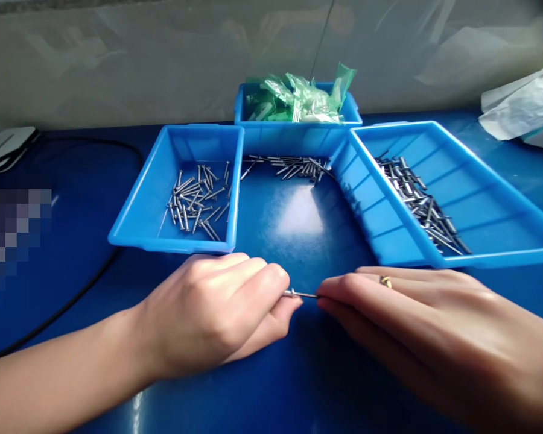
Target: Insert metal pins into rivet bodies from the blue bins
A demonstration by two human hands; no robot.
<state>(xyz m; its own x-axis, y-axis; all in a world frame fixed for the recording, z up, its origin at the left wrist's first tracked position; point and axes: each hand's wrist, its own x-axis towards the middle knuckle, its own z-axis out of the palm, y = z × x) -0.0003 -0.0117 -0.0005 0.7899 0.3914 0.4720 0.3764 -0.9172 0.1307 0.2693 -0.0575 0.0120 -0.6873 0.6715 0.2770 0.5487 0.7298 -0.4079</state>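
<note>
Between my two hands runs a thin metal blind rivet [304, 295], held level just above the blue table. My left hand [221, 307] is closed, its thumb and forefinger pinching the thicker end near the flange. The thin pin end is pinched in the fingertips of my right hand [416, 319], which wears a ring. Beyond my left hand, a blue bin [172, 244] contains loose screws [192, 199]. A larger blue bin [489, 260] beyond my right hand holds many rivets [420, 199]. Farther back, a row of similar rivets [298, 167] lies on the table.
At the back, a third blue bin [294, 132] holds crumpled green plastic bags [298, 99] against a grey wall. A black cable [84, 289] curves along the left, near a white-topped device [9, 147]. White plastic wrapping [522, 102] lies at the far right.
</note>
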